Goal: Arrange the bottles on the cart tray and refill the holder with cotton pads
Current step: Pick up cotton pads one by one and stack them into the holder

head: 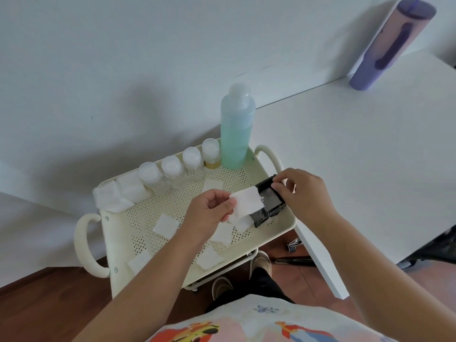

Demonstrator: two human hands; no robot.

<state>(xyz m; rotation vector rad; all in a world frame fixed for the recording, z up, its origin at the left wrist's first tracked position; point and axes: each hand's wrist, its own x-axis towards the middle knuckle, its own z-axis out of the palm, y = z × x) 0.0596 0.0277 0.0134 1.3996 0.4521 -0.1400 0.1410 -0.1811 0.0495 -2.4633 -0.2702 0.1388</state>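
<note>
My left hand [209, 213] pinches a white cotton pad [246, 202] at the open end of a black holder [267, 202]. My right hand [299, 191] grips the holder's far end above the right side of the cream perforated cart tray [138, 218]. Along the tray's back edge stand a tall bottle of green liquid [235, 134], a small bottle with yellow liquid [211, 156] and three small clear bottles [172, 171]. Several loose cotton pads [165, 225] lie flat on the tray.
Two wrapped packs of white pads [118, 193] sit at the tray's back left corner. A white table [357, 149] adjoins the cart on the right, with a purple tumbler [392, 43] on it. The tray's looped handles [85, 245] stick out at both ends. White wall behind.
</note>
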